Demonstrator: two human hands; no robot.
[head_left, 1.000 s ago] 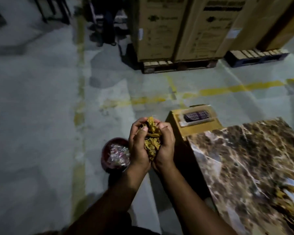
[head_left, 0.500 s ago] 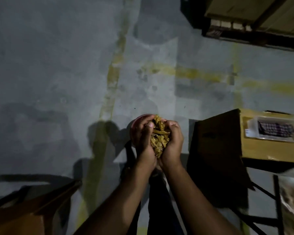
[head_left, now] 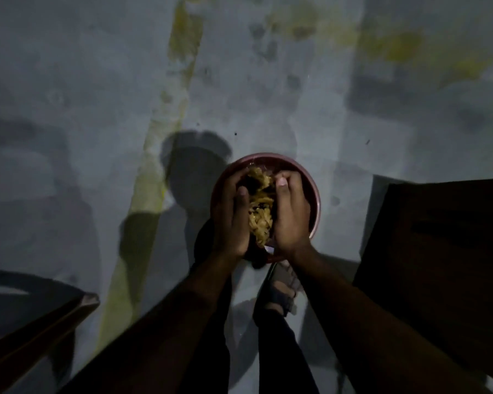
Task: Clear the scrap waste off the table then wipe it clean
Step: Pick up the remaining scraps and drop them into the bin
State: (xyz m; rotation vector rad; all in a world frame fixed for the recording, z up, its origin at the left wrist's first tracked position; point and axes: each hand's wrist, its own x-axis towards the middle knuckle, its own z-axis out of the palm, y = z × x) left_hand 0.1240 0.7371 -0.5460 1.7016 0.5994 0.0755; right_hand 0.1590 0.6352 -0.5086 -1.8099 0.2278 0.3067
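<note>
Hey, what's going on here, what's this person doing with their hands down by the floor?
A person is holding a bunch of yellowish scrap waste pressed between the left hand and the right hand. Both hands are right over a round red bin standing on the grey floor, by the person's feet. The scraps are not yet let go, so this looks like the moment just before they drop into the bin.

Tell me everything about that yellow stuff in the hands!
The yellow scraps look like a crumpled clump of thin golden strips, maybe foil or paper. The left hand and right hand squeeze the clump between them, right above the round red bin on the grey floor. None has dropped yet.
</note>
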